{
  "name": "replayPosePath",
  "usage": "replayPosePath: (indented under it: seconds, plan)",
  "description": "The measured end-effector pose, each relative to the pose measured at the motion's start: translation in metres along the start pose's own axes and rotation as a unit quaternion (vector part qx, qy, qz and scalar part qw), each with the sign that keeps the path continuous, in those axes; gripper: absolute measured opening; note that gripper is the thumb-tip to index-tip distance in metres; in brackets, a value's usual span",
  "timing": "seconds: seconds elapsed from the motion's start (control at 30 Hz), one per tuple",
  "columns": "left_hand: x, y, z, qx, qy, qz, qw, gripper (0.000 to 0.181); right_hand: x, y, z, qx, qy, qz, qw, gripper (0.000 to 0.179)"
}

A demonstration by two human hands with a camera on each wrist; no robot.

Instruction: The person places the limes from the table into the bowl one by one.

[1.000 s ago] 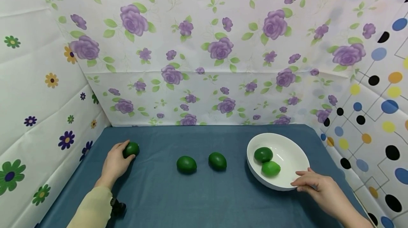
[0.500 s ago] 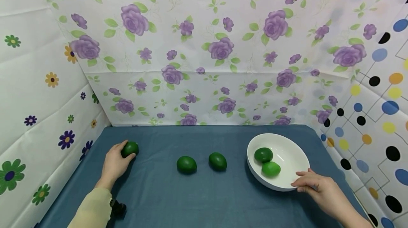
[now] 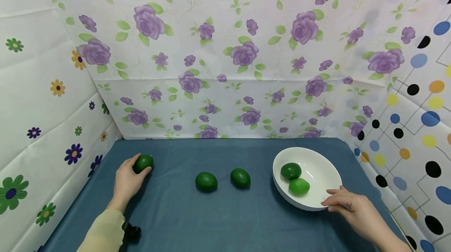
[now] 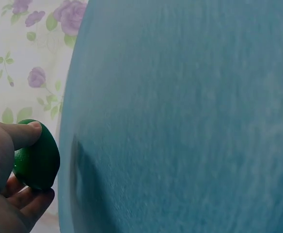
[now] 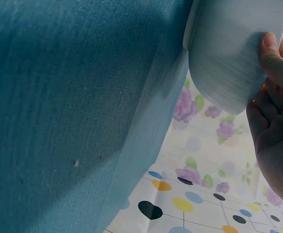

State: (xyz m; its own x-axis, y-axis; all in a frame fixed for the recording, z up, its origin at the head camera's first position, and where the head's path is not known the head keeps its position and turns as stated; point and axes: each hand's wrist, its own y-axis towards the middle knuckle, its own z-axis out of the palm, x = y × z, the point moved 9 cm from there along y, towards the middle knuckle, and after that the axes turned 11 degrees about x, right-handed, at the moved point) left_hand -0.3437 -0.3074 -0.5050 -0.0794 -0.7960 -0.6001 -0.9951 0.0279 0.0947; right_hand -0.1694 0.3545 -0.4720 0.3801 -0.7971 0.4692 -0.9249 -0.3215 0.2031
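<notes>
— What changed?
— Barely anything: lower left, the left hand (image 3: 127,181) still grips a green lime (image 3: 145,162).
— Lower right?
— The right hand (image 3: 356,207) pinches the white bowl (image 3: 322,170); work seems paused.

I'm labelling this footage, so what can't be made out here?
Head view: part of the dark green oval fruit, behind the bare left hand.
Right wrist view: the inside of the glossy round white bowl, hidden by its wall.
Head view: the small black object by the pale yellow sleeve, too dark.
</notes>
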Motion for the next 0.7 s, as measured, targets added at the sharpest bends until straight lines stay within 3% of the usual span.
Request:
replayPosePath:
  seconds: [0.7]
  plan:
    - [-0.035,-0.005,0.006,-0.034,-0.036,0.038,0.9981,0.070,0.001,0.000,-0.001,-0.001,-0.006,-0.002,1.0000,0.047]
